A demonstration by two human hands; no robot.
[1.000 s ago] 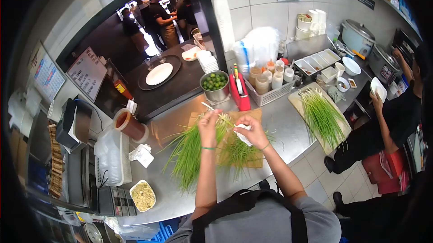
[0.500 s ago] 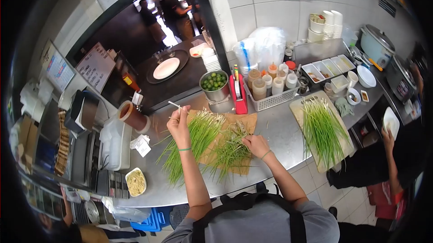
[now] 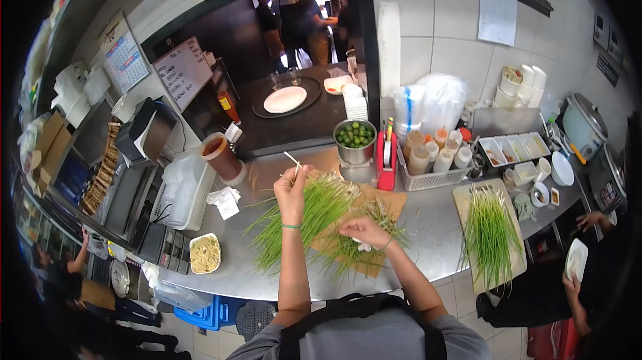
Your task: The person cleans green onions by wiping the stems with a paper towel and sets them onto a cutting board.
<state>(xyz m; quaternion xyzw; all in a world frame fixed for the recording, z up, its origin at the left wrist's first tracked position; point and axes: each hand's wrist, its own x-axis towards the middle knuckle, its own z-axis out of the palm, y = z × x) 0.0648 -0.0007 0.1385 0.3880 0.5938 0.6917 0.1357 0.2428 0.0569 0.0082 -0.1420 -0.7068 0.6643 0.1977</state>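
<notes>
My left hand (image 3: 290,195) is raised over a bunch of long green chives (image 3: 292,229), its fingers closed on a thin white stalk (image 3: 291,159). Those chives lie on brown paper (image 3: 396,207) on the steel counter, white ends toward the back. My right hand (image 3: 365,231) hovers at a looser heap of wilted green trimmings (image 3: 348,249), right of the bunch. Its fingers are pinched together; whatever they hold is hidden. Something small and white shows just beneath that hand. A second chive bunch (image 3: 493,233) rests on a cutting board (image 3: 516,263) to the right.
Behind stand a metal pot of green limes (image 3: 356,143), a red dispenser (image 3: 386,163) and a basket of squeeze bottles (image 3: 435,173). A tub of reddish liquid (image 3: 224,159) and a bowl of chopped food (image 3: 204,254) are left. At right, a co-worker's hand (image 3: 572,285) holds a white dish.
The view has turned left, shifting the scene rightward and down. My right hand has moved left over the trimmings, nearer my left hand. The left still grips the thin white stalk.
</notes>
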